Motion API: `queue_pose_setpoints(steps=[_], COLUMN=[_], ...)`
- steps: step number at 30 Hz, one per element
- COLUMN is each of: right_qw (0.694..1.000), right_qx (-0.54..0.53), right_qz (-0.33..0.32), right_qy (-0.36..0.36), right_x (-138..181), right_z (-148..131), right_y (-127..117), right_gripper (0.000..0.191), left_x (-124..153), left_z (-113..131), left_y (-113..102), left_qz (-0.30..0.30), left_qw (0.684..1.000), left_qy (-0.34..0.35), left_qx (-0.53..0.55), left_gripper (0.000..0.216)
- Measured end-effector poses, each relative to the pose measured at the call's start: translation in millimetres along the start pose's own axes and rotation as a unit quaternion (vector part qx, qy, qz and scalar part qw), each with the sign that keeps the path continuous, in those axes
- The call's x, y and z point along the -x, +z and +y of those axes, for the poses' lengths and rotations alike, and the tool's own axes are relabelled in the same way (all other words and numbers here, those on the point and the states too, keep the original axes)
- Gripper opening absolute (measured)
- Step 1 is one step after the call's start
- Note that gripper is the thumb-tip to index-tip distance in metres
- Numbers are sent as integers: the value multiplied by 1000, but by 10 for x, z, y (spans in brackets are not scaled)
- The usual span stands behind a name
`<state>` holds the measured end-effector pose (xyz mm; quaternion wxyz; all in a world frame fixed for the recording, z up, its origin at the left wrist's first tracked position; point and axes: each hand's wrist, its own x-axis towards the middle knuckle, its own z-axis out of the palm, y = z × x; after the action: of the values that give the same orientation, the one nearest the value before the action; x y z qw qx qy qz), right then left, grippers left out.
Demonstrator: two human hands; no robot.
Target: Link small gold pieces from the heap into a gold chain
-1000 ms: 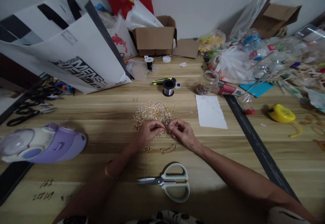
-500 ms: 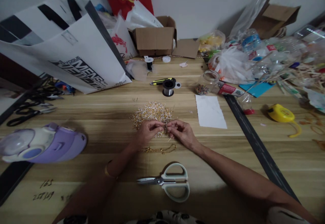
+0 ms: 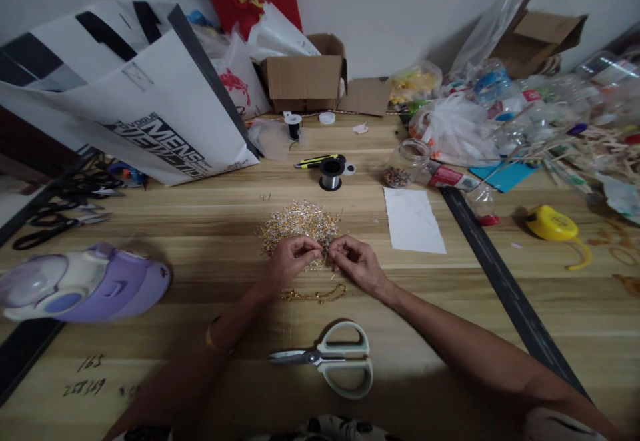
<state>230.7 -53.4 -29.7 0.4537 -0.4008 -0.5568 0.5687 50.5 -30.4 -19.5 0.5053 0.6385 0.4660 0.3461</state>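
Both hands meet at the near edge of a pile of small clear-and-gold beaded pieces (image 3: 299, 220). My left hand (image 3: 295, 256) is closed in a pinch, thumb against forefinger. Facing it, my right hand (image 3: 356, 260) pinches too, with a small gap between the two sets of fingertips. Whatever the fingers hold is too small to make out; a thin gold strand shows under the right fingers. A gold chain (image 3: 320, 294) lies on the wooden table just below the hands. Nearer to me rest scissors (image 3: 345, 358) with pale handles, blades pointing left.
Beyond the pile stand a spool of silver wire (image 3: 331, 173), a yellow cutter (image 3: 311, 161) and a jar of beads (image 3: 404, 164). White paper (image 3: 415, 221) and a yellow tape measure (image 3: 553, 224) lie right. A purple bottle (image 3: 100, 281) and black-handled scissors (image 3: 50, 224) are left.
The fingertips of my two hands have drawn slightly apart, leaving a small gap. The chain, scissors and pile stay where they were.
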Motion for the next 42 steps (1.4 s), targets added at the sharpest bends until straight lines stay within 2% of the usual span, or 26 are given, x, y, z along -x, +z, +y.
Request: queue_pose_setpoints(steps=[25,42], right_qw=[999,999], right_qx=[27,25], right_qz=[-23,-16], right_qy=[-16,-20], right_x=[17,15], right_z=[36,46], right_y=[-9,-14], right_gripper=[22,24], left_x=[14,24], left_z=[114,31], left_y=[-7,-2], left_qz=[-24,-51], left_qw=[999,999], left_qy=[-21,-6], left_qx=[5,1], left_gripper=[10,12])
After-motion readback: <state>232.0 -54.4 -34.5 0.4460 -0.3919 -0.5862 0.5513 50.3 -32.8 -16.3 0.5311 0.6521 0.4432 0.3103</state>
